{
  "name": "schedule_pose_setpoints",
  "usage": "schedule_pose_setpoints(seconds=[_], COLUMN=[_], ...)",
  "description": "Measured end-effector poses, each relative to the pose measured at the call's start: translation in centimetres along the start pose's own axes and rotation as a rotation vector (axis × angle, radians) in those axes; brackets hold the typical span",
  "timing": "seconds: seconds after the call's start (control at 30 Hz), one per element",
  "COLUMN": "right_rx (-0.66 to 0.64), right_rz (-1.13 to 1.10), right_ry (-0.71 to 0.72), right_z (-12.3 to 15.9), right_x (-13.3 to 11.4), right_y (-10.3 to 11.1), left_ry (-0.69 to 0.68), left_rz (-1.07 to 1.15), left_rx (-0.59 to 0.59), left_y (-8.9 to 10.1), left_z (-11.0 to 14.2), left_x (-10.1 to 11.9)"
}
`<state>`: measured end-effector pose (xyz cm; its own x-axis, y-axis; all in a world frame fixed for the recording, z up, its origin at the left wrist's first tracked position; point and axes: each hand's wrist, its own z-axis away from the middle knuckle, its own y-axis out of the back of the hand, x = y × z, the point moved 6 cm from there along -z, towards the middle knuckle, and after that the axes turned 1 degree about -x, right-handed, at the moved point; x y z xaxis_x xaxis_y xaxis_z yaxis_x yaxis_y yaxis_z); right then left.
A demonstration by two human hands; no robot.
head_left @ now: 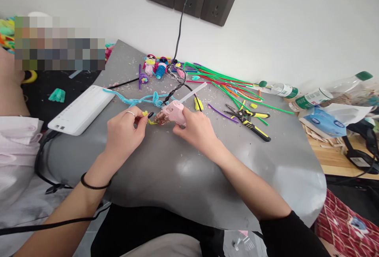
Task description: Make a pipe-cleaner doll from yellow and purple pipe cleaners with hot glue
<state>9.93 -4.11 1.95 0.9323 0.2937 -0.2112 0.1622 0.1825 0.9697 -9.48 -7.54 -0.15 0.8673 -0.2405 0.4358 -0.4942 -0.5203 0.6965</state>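
My right hand (197, 128) is wrapped round a pink hot glue gun (174, 113) whose nozzle end looks brown and stained. A translucent glue stick (193, 92) sticks out of its back. My left hand (128, 128) pinches a small yellow pipe-cleaner piece (145, 113) with a dark bit beside it, close to the nozzle. Whether the nozzle touches the piece I cannot tell. Just beyond both hands lies a twisted light blue pipe cleaner (136, 100).
Pliers (247, 119) with black and yellow handles lie right, near green pipe cleaners (219, 74). Small pipe-cleaner dolls (161, 67) stand at the back. A white power bank (81, 110) lies left. Bottles (310, 98) and a tissue pack (324, 120) are far right. Another person sits left.
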Motion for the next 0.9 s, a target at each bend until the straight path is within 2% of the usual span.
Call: schedule_pose_setpoints(seconds=[0.13,0.27,0.63,0.77,0.9], right_rx=[0.014,0.008,-0.018,-0.013,-0.019], right_rz=[0.008,0.018,0.006,0.006,0.01], right_ry=[0.014,0.011,-0.002,0.002,-0.005], right_z=[-0.1,-0.1,0.2,0.2,0.3], right_x=[-0.1,-0.1,-0.2,-0.1,0.0], right_y=[-0.2,-0.4,-0.4,-0.5,-0.4], left_ry=[-0.05,-0.062,0.041,0.009,-0.061], left_rz=[-0.044,0.001,0.222,0.257,0.172], left_rx=[-0.009,-0.06,-0.336,-0.35,-0.304], left_y=[0.0,0.0,-0.2,-0.1,-0.2], left_z=[0.0,0.0,-0.6,-0.7,-0.7], left_x=[0.2,0.5,-0.8,-1.0,-1.1])
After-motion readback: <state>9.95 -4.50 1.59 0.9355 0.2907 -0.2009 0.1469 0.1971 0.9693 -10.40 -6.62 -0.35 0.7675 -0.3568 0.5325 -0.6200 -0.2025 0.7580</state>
